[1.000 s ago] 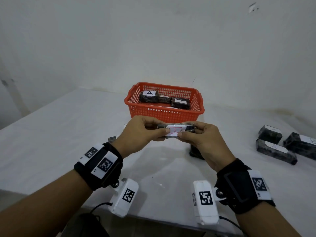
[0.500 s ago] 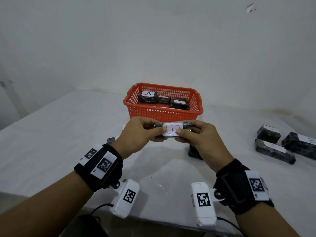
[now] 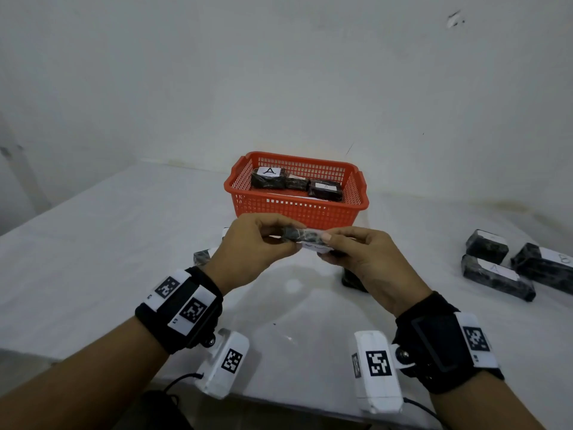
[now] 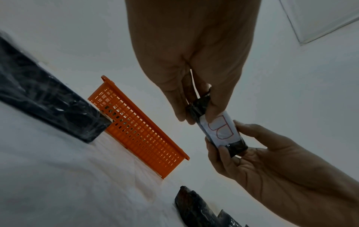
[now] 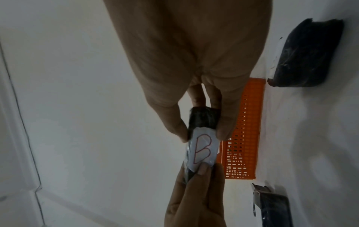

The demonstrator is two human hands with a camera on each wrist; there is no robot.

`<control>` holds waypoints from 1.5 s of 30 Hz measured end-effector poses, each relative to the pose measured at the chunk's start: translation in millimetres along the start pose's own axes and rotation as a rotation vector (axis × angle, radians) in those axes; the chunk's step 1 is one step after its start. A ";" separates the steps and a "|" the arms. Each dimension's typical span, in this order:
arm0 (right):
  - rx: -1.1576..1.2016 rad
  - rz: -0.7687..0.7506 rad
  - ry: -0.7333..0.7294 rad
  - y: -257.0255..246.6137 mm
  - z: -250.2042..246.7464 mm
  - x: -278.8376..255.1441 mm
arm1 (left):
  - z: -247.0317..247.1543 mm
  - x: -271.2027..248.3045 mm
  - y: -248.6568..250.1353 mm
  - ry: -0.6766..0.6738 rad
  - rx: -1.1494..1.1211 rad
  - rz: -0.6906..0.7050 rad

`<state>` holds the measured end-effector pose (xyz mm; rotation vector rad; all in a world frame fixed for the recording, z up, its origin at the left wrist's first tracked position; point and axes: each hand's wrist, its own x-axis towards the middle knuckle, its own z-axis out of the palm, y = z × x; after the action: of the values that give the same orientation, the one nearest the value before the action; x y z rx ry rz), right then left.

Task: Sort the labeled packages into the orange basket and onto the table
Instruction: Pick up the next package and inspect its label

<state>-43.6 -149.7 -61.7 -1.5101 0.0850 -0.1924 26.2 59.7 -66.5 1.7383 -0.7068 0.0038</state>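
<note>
A black-wrapped package [image 3: 305, 236] labeled B spans crosswise between the left hand [image 3: 251, 246] and right hand [image 3: 366, 259], each pinching one end, just short of the orange basket [image 3: 297, 209].

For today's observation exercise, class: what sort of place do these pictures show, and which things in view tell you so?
Probably a plain test or data-recording room, not a home or shop: a bare white wall, a table under a white cover, and only an orange basket and black lettered packages on it.
</note>
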 end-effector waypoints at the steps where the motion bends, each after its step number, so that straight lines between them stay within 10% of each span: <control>1: -0.024 -0.026 0.013 -0.4 -0.5 0.0 | -0.9 -0.3 1.5 -0.022 -0.013 -0.020; 26: -0.241 -0.135 0.036 -0.6 -2.1 -7.8 | -5.4 -4.9 11.4 -0.058 -0.075 -0.145; 33: 0.041 0.064 -0.036 -1.8 5.6 -8.2 | -6.1 -1.7 14.5 -0.055 -0.098 -0.149; 45: 0.015 -0.016 0.005 -0.8 5.3 -8.4 | -2.2 -2.2 12.9 -0.001 -0.115 -0.143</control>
<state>-50.9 -143.0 -61.1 -1.4958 0.0757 -0.2090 19.3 61.1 -55.3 1.6751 -0.5713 -0.1337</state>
